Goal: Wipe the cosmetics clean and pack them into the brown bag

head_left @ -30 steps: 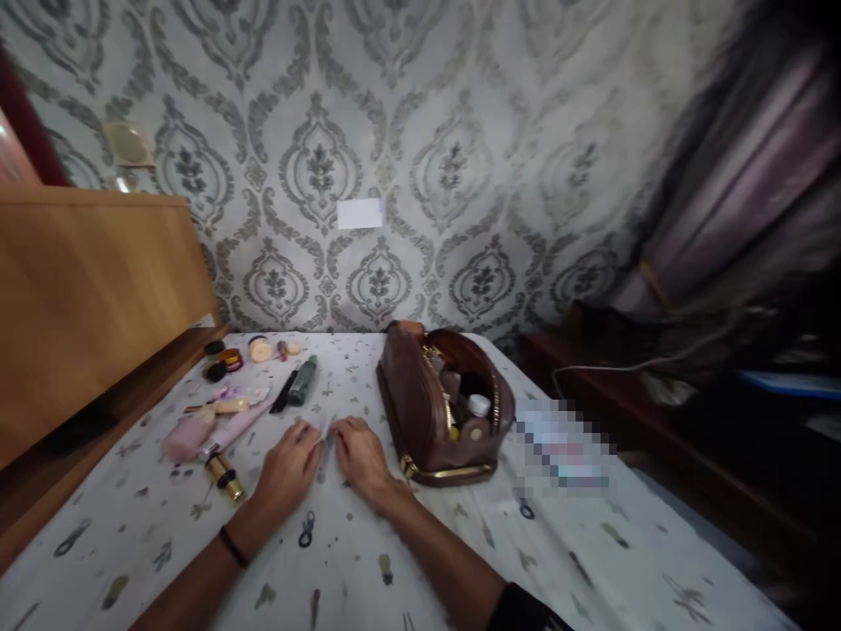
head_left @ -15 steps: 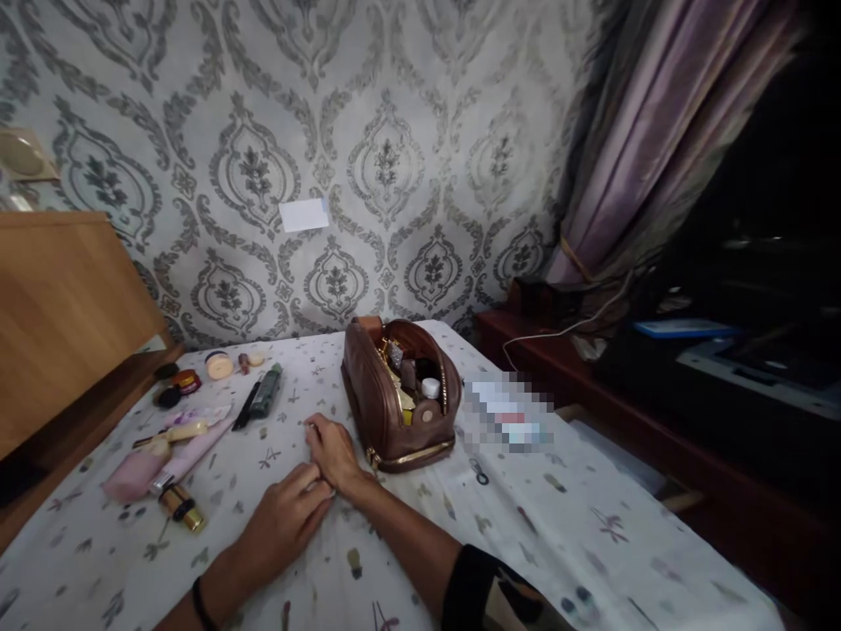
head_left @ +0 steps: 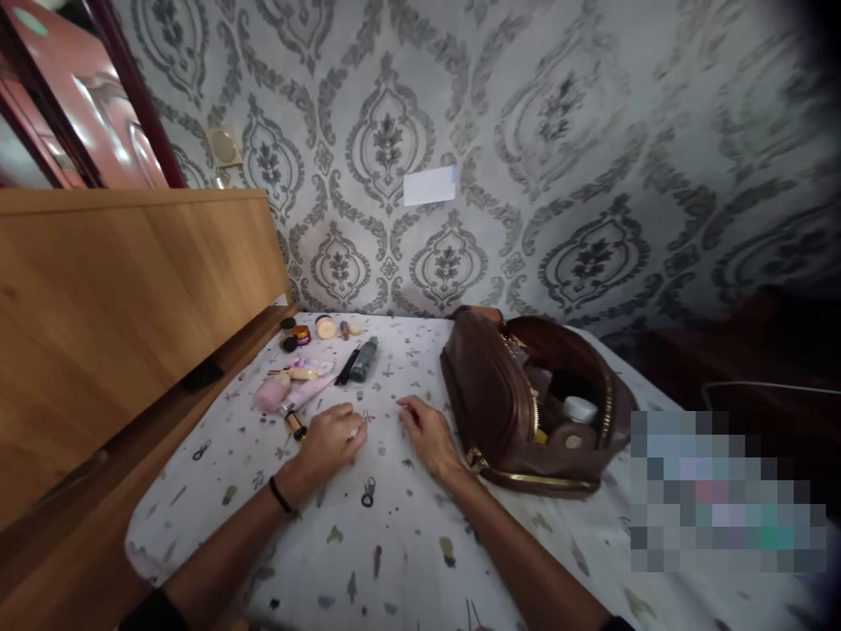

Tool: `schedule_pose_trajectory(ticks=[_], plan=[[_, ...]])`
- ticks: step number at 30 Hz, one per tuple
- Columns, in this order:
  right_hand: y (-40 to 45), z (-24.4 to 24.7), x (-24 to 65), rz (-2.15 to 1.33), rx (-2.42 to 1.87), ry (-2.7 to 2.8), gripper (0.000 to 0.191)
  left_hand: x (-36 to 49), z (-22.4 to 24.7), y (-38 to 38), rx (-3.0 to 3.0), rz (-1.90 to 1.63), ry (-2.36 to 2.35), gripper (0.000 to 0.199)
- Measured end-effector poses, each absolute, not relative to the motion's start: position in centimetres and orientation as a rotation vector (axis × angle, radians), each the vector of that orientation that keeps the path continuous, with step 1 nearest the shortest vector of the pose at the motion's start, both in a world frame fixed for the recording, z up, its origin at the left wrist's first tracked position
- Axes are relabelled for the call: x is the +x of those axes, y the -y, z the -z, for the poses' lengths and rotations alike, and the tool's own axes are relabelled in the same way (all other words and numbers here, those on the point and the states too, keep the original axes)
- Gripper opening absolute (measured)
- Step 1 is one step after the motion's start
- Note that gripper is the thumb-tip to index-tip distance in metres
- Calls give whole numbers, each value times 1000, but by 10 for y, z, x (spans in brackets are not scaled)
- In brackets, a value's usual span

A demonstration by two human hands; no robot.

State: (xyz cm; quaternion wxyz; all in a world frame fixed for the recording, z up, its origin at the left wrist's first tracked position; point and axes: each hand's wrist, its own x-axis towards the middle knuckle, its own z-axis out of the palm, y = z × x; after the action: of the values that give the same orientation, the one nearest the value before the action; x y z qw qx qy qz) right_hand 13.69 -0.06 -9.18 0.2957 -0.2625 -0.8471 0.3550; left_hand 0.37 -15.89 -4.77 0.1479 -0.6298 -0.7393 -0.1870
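- Fingers (head_left: 342,412) curled on left hand (head_left: 334,440), contents unclear; parted, seemingly empty on right hand (head_left: 428,438).
- Beside right: unzipped brown bag (head_left: 486,390).
- Could roll gold-trimmed bottle (head_left: 294,427), beside left, by careless sweep.

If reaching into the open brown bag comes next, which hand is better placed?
Probably the right hand: it is nearer the brown bag, while the left hand is near the gold container.

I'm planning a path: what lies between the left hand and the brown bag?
In the head view, the right hand lies between the left hand and the brown bag, over patterned cloth.
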Motion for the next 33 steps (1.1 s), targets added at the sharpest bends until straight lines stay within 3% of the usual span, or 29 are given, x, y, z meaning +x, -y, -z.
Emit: schedule_pose_trajectory(ticks=[7, 11, 17, 24, 29, 33], plan=[[2, 91, 138, -924, -710, 2264, 33, -79, 8, 187, -1204, 547, 2394, 31], [4, 90, 138, -918, -708, 2258, 32, -115, 8, 204, -936, 476, 2517, 31], [3, 89, 138, -920, -697, 2269, 29, -121, 32, 217, -930, 408, 2561, 40], [3, 88, 138, -926, -701, 2282, 30, -112, 19, 213, -964, 408, 2417, 41], [3, 89, 138, -929, -700, 2281, 30, -86, 17, 194, -1288, 205, 2389, 28], [3, 90, 138, -933, -685, 2279, 29, -71, 20, 180, -1352, 33, 2435, 28]])
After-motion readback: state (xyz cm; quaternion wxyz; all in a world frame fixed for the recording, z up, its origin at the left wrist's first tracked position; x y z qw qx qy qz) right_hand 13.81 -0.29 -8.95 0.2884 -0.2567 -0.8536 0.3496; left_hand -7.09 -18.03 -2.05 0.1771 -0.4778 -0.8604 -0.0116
